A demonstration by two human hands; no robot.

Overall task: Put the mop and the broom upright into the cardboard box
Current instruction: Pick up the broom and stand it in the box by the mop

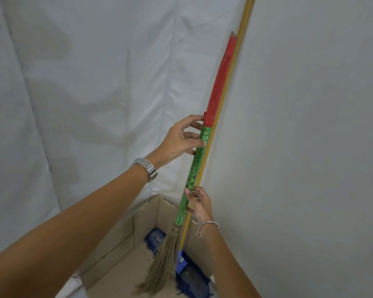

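Observation:
The broom [202,138] has a green-banded lower shaft, a red upper sleeve and straw bristles. It stands nearly upright in the open cardboard box [116,244], bristles on the box floor. The mop [230,78] has a long yellow pole right behind the broom. Its blue head [187,274] lies flat on the box floor. My left hand [181,138] touches the broom just below the red sleeve with spread fingertips. My right hand [199,204] wraps thumb and fingers around the lower green shaft, the mop pole against it.
White cloth [95,82] hangs behind and to the left, and a plain white wall [310,125] stands to the right; both poles lean into that corner. A metal watch sits on my left wrist and a thin bangle on my right.

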